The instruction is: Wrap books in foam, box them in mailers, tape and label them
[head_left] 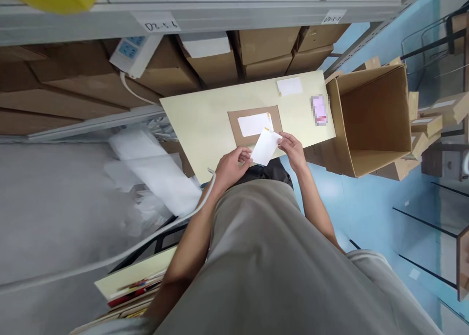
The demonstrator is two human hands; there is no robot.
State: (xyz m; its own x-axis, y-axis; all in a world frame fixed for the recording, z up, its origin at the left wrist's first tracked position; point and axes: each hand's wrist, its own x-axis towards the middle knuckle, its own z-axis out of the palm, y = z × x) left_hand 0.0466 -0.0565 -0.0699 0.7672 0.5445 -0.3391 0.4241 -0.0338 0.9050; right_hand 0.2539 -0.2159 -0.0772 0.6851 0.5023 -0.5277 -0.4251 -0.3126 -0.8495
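A small white sheet (266,147), like a label or card with an orange mark at its top edge, is held above the front edge of the pale table (205,129). My left hand (233,166) pinches its lower left side, fingers curled. At its upper right edge my right hand (291,149) grips it between thumb and fingers. Just behind lies a flat brown cardboard piece (233,124) with another white sheet (253,125) on it. One more white sheet (289,86) rests near the table's far edge.
A pixelated pink item (320,111) lies at the table's right end. An open cardboard box (377,115) stands beside that end. Shelves with boxes (269,44) and a power strip (135,54) line the back. White packing material (157,168) and a pale cable (146,247) are on the left.
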